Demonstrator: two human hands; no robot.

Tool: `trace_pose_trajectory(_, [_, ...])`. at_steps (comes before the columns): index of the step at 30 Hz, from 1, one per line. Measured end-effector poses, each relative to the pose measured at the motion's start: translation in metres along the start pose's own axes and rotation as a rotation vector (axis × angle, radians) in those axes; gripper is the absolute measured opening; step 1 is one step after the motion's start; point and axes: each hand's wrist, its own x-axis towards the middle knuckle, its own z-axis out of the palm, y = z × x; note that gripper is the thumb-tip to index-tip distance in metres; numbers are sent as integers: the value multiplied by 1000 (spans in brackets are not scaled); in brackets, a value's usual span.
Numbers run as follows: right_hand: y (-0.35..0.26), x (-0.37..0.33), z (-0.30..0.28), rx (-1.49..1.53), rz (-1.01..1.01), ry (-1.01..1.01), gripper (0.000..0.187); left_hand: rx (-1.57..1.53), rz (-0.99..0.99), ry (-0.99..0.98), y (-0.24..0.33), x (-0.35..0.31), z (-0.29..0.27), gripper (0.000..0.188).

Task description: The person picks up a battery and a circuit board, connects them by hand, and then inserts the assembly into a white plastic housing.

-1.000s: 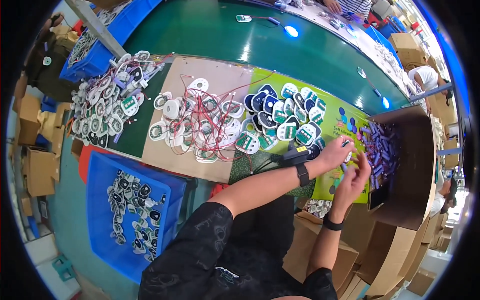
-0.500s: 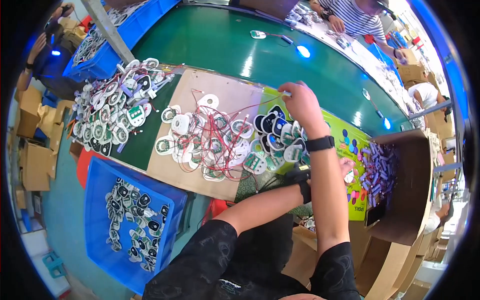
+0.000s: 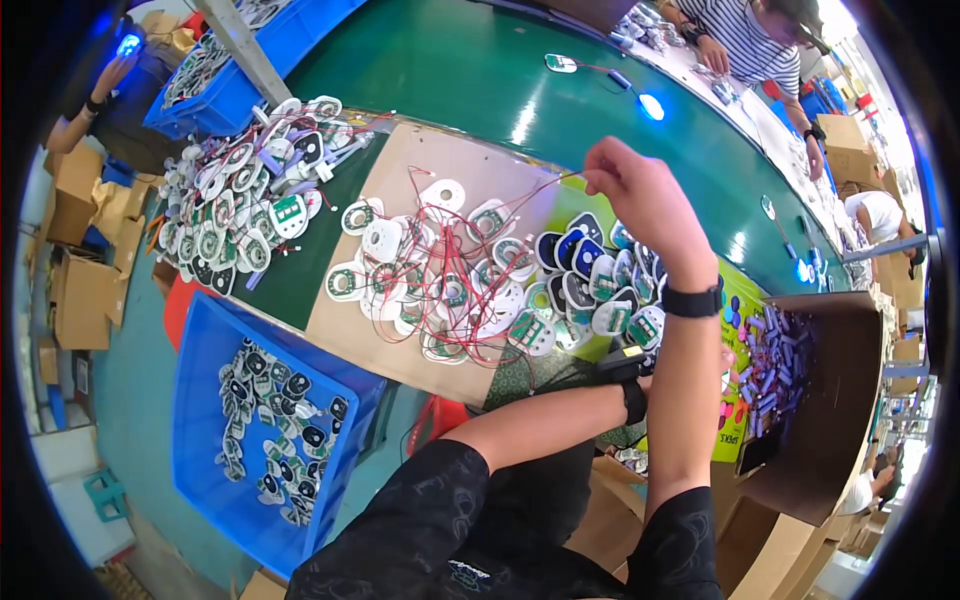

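Note:
My right hand (image 3: 640,195) is raised over the far edge of the bench, fingertips pinched on a red wire (image 3: 545,188). The wire runs left to a tangled heap of white ring-shaped parts with green circuit boards (image 3: 455,290) on brown cardboard. My left hand (image 3: 728,358) reaches beneath my right forearm, which covers most of it; its fingers are largely hidden. Beside the hands, several dark and white oval shells with green boards (image 3: 585,265) lie on a green printed sheet (image 3: 735,275). Purple cylinders with wires (image 3: 770,355) are piled at the right.
A green conveyor belt (image 3: 450,70) runs behind the bench, carrying a lit blue lamp piece (image 3: 651,107). At left are a pile of assemblies (image 3: 240,200) and a blue bin (image 3: 190,420) below. A cardboard box (image 3: 840,400) stands right. A person in stripes (image 3: 750,50) works across the belt.
My right hand has moved up and slightly right, drawing the red wire along. The view has shifted a little, and less of my left hand shows.

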Motion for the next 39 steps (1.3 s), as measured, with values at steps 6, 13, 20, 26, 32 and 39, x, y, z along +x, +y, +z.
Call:
trace_pose_trajectory(6, [-41,-33,-48,806,232,73,25,284,184,99,3,-1,-2,28])
trace_pose_trajectory(13, [-37,-115,-124,1362,-248,147,59,106,12,45,23,12,-18,33])
trace_pose_trajectory(20, [-25,-243,-159,817,36,713,24,-98,-44,21,46,2,0,40])
trace_pose_trajectory(26, [-14,-290,-101,789,344,867,19,-12,48,49,48,-1,-12,36])
trace_pose_trajectory(32, [48,-318,-57,321,625,814,20,103,100,97,52,-5,4,30])
trace_pose_trajectory(39, [42,-311,-49,185,713,756,19,254,189,93,56,-4,1,28])
